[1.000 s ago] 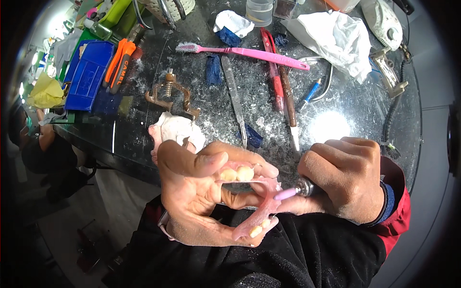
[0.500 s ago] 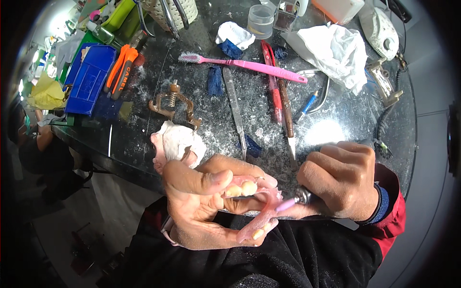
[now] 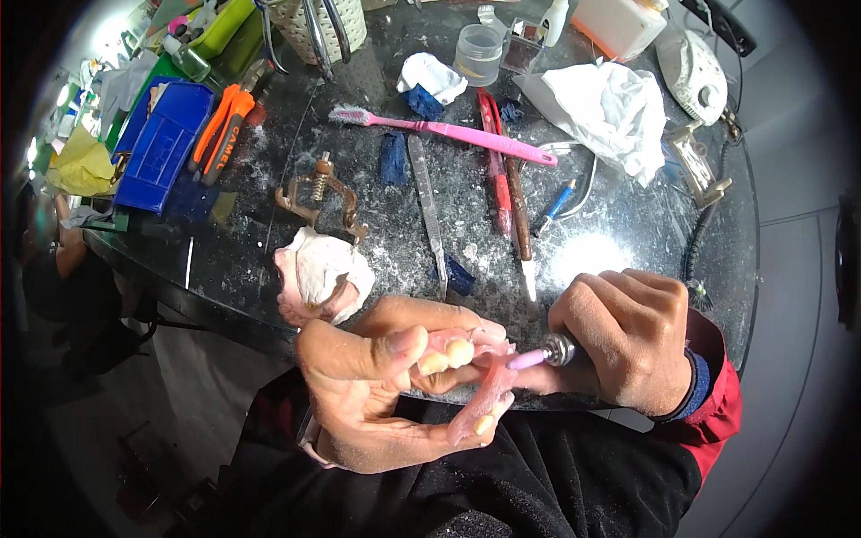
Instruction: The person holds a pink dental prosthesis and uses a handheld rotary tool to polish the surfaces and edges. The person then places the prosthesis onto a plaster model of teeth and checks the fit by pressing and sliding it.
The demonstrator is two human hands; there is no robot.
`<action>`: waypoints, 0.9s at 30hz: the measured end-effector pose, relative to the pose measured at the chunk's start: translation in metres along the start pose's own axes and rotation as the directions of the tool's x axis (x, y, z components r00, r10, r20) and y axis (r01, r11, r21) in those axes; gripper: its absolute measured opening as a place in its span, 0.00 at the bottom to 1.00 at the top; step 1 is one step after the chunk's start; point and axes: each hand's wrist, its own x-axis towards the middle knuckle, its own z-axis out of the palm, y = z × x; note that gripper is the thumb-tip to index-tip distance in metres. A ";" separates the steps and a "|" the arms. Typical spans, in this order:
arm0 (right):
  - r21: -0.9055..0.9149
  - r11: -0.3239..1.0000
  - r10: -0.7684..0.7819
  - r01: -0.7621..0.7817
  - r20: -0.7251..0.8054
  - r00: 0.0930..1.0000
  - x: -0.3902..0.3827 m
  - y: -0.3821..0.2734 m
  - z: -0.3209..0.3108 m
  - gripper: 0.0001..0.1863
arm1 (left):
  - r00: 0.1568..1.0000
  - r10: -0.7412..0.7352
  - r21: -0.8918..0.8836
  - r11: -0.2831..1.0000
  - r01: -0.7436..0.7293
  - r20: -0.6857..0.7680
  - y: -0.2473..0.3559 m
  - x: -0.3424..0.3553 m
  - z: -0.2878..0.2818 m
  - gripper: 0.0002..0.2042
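Observation:
A pink partial denture (image 3: 484, 400) with a few yellowish teeth is gripped in my left hand (image 3: 368, 386), thumb on one side and fingers around the other. My right hand (image 3: 628, 341) is closed around a metal rotary handpiece (image 3: 560, 348). Its pinkish-purple grinding tip (image 3: 526, 360) meets the pink plate near the middle of the denture. Part of the handpiece is hidden by my right fingers. Just beyond my left hand, a white and pink plaster cast (image 3: 325, 273) rests on the dusty black bench.
On the black bench (image 3: 377, 229) lie a rusty clamp-like frame (image 3: 320, 193), a spatula (image 3: 426, 202), a pink toothbrush (image 3: 448, 132), a red pen (image 3: 495, 170) and a brown-handled knife (image 3: 520, 215). Crumpled white plastic (image 3: 605, 117) sits far right; a blue box (image 3: 161, 148) and orange cutter (image 3: 221, 130) stand left.
The whole view has shifted slightly. My left hand has turned the denture a little, and the grinding tip has moved slightly up along the pink plate. Both holds stay the same.

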 end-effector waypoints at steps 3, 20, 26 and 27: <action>0.010 1.000 -0.026 0.026 0.008 1.000 -0.002 0.000 0.000 0.26 | 0.999 0.028 0.047 0.998 -0.029 0.018 0.002 -0.003 0.001 0.51; -0.132 0.971 -0.207 0.198 -0.059 0.977 0.000 0.003 0.001 0.28 | 0.970 -0.039 -0.163 0.987 -0.001 -0.240 -0.003 -0.013 0.020 0.38; -0.030 0.996 -0.081 0.080 -0.055 0.995 0.001 0.003 0.002 0.28 | 0.976 -0.051 -0.200 0.980 0.008 -0.209 -0.001 -0.015 0.020 0.38; -0.033 0.995 -0.100 0.098 -0.071 0.992 0.001 0.003 0.004 0.27 | 0.977 -0.056 -0.207 0.978 0.012 -0.208 -0.002 -0.015 0.020 0.38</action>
